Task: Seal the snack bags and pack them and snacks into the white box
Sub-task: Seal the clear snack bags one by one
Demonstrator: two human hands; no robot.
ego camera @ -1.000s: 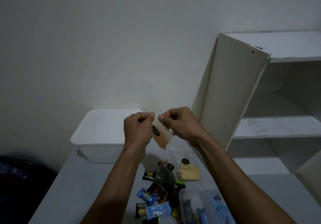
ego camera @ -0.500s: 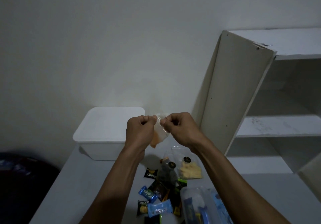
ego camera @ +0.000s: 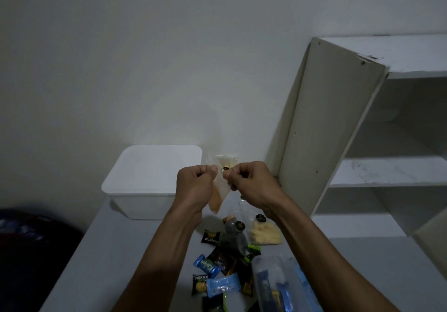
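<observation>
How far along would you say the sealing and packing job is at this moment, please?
Early. Done: nothing visibly packed; the white box has its lid on. In hand: the left hand and right hand both pinch the top of a clear snack bag with orange contents, apparently at its seal. Left: two more snack bags and the wrapped snacks lie on the table, unpacked.
</observation>
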